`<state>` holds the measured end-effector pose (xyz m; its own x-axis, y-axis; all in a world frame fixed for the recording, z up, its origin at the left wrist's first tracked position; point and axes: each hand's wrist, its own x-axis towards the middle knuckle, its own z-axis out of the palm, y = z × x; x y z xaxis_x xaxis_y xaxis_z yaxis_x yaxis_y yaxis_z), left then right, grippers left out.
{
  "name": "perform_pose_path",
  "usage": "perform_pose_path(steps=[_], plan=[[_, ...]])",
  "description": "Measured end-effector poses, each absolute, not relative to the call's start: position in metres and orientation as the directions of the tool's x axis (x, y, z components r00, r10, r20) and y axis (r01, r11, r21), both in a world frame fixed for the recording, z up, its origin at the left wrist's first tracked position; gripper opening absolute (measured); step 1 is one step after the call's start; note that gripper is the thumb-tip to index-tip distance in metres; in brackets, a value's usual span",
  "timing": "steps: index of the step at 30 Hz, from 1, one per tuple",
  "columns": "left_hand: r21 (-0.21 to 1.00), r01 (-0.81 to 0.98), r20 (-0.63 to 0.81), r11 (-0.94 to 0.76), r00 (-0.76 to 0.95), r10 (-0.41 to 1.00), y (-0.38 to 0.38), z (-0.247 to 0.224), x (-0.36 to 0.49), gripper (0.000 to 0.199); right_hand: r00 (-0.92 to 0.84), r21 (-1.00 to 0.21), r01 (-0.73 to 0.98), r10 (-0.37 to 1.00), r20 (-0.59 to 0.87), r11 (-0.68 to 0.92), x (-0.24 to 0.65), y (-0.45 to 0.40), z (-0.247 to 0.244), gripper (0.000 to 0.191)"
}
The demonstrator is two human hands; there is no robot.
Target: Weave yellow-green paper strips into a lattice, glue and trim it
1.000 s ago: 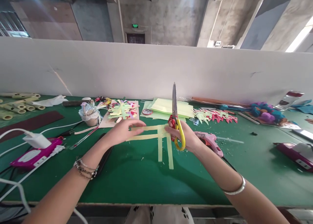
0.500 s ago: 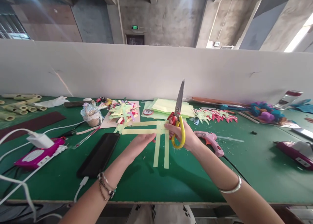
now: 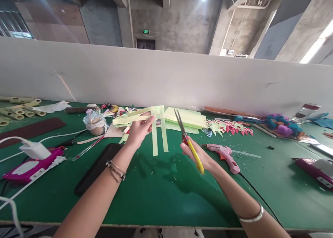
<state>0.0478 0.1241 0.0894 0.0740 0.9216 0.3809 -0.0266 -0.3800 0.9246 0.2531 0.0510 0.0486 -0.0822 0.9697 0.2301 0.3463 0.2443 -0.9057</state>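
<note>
Pinched in my left hand [image 3: 140, 129] are pale yellow-green paper strips [image 3: 157, 134], joined at one corner. Two strips stretch out to the left and two hang down, all raised above the green table. My right hand [image 3: 197, 152] grips scissors [image 3: 193, 149] with yellow and red handles. Their blades point up and to the left, slightly parted, a short way right of the hanging strips. Behind the hands lies a stack of pale green and yellow paper sheets [image 3: 185, 118]. A pink glue gun [image 3: 223, 155] rests just right of my right hand.
On the left are a black phone [image 3: 95, 172], a magenta power strip [image 3: 33, 165] with white cables, a small wrapped pot [image 3: 96, 121] and bamboo tubes [image 3: 20, 113]. Red and green cut paper [image 3: 229, 126], felt-like flowers [image 3: 282, 127] and another power strip [image 3: 313, 168] sit to the right.
My left hand has lifted the strips up and leftward. My right hand has let go of the strips' corner and moved away, and the scissors have tilted left with their blades parting.
</note>
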Motion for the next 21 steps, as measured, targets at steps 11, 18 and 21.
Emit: perform_pose_path(steps=[11, 18, 21], plan=[[0.914, -0.159, 0.387, -0.374, 0.062, 0.920, 0.113, 0.099, 0.029, 0.028, -0.202, -0.584, 0.743, 0.941, 0.271, 0.328, 0.247, 0.045, 0.040, 0.040], [0.913, -0.228, 0.363, -0.337, 0.082, 0.928, 0.114, 0.099, 0.024, 0.024, -0.177, -0.483, 0.814, 0.930, 0.323, 0.322, 0.253, 0.042, 0.044, 0.039], [0.916, -0.238, 0.347, -0.323, 0.070, 0.935, 0.117, 0.098, 0.021, 0.024, -0.121, -0.427, 0.855, 0.914, 0.387, 0.294, 0.257, 0.041, 0.046, 0.038]])
